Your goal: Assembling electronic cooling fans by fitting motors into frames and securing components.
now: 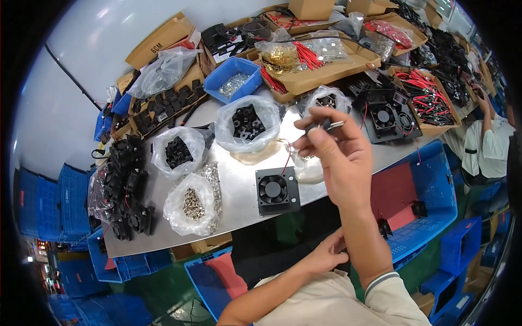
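Note:
My right hand (348, 163) is raised over the table, its fingers and thumb pinching a small black piece with a silver metal tip (329, 125). The exact kind of piece is unclear. Lower down, close to my body, my left hand (325, 254) has its thumb and fingers apart, with nothing seen in it; my right forearm covers part of it. A black cooling fan on a square plate (272, 188) lies at the table's near edge, its thin red wire running up. Behind it stands an open clear bag of black plastic parts (247, 122).
To the left are bags of black clips (178, 153) and metal fasteners (194, 204), plus stacked black fans (128, 185). A blue bin of screws (232, 80) stands behind. Boxes of red-and-black wires (429, 100) and a blue crate (443, 190) are right. Another person (489, 136) works beyond.

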Tool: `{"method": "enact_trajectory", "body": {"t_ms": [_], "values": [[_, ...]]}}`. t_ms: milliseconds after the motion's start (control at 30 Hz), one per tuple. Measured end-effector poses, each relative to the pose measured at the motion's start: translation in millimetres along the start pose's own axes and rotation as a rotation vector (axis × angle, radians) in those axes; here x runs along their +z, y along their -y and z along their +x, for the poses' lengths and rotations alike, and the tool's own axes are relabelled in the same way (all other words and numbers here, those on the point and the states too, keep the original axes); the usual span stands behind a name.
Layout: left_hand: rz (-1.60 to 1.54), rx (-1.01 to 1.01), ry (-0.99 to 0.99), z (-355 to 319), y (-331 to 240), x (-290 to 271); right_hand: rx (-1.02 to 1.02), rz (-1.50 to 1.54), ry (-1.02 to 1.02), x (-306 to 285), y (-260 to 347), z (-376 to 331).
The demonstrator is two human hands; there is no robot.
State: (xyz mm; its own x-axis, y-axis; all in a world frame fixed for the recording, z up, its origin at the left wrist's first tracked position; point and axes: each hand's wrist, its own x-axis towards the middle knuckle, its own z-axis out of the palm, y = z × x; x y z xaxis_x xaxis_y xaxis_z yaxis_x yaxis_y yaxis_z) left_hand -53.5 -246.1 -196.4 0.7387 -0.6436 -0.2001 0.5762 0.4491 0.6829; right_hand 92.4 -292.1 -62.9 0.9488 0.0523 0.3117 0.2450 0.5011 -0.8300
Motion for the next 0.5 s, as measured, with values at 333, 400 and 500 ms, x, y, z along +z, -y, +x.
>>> {"method": "enact_trajectory", "body": {"t_ms": [333,400,500], "values": [[0.416,0.08,-0.243,-20,-36,12,0.068,-0.275,0.01,-4,-23,-36],[0.182,0.205,-0.189,-23,-51,2,0.08,-0.306,0.126,-10,-25,-45],[0.058,0.126,-0.165,-24,-70,0,0.165,-0.239,0.111,-9,-13,-59]]}}
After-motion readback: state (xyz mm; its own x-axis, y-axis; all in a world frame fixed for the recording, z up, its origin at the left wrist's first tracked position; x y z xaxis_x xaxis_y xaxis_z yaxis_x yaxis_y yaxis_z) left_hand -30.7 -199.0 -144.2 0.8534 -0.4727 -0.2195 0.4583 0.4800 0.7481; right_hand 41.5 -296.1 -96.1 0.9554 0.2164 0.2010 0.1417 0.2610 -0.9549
